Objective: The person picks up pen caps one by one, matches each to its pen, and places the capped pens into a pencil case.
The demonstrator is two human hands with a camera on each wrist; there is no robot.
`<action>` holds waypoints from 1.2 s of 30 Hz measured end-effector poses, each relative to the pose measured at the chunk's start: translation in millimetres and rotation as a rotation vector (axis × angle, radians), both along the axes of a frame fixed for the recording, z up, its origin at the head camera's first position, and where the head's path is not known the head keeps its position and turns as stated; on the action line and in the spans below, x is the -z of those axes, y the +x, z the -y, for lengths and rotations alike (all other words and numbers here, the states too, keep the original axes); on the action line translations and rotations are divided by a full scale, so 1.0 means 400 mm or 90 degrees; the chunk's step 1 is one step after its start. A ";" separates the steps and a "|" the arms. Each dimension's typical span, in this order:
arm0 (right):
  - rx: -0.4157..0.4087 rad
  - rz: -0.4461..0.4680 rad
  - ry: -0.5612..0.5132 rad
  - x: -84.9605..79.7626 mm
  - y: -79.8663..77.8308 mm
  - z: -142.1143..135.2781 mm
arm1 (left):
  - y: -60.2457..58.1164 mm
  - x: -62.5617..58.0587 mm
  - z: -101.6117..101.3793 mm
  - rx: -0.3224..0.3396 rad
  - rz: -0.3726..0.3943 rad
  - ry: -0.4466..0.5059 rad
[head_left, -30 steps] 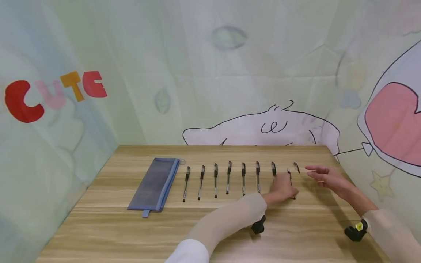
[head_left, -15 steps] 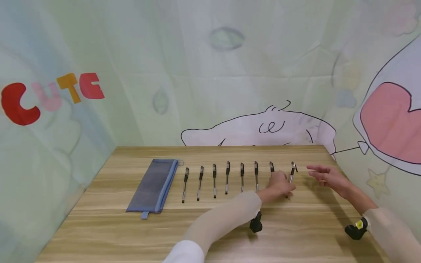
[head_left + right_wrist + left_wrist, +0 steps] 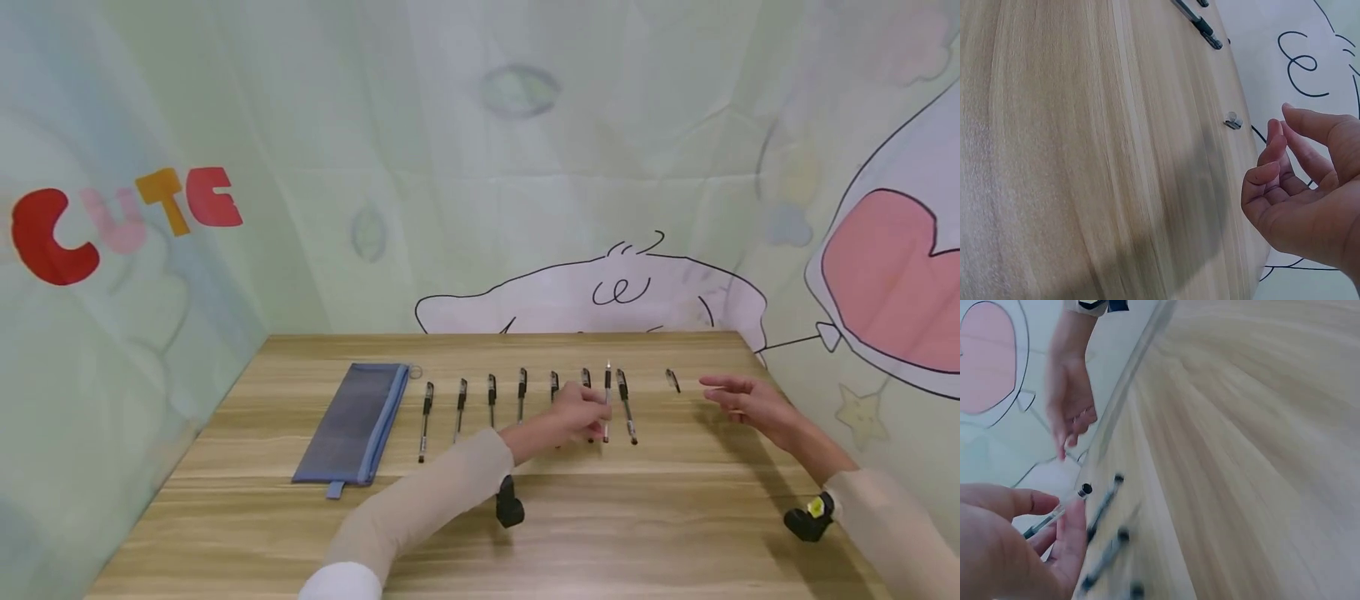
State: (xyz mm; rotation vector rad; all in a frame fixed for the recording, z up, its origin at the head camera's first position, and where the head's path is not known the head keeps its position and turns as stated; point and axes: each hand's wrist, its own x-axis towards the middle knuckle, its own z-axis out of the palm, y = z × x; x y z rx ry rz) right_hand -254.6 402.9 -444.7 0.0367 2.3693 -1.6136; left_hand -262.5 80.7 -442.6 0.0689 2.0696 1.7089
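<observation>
So the left hand [image 3: 576, 412] is pinching an uncapped pen [image 3: 607, 382], while the right hand [image 3: 753, 410] just hangs loose over the surface [image 3: 675, 517]. Pouch [image 3: 348, 425]'s well left of both hands, other pens [image 3: 492, 393] line up mostly left of the left hand, and a cap [image 3: 673, 382] lies near the right fingertips.

Head view forward and down, wrists close, tabletop [image 3: 645, 533] shared.

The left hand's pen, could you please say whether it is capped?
Uncapped: the pen shows a bare pale tip, and a loose cap lies near the right hand.
</observation>
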 end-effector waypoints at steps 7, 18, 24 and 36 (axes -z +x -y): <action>0.002 0.001 0.019 0.003 -0.002 0.008 | -0.021 -0.004 0.219 0.011 0.030 -0.011; -0.010 0.013 0.024 0.025 -0.041 0.020 | 0.022 -0.005 0.429 0.066 -0.005 -0.041; -0.017 0.005 0.024 0.031 -0.074 0.026 | 0.038 -0.002 0.447 0.052 0.003 -0.013; 0.020 -0.057 0.123 0.051 -0.137 0.059 | 0.057 0.011 0.440 0.037 -0.004 0.078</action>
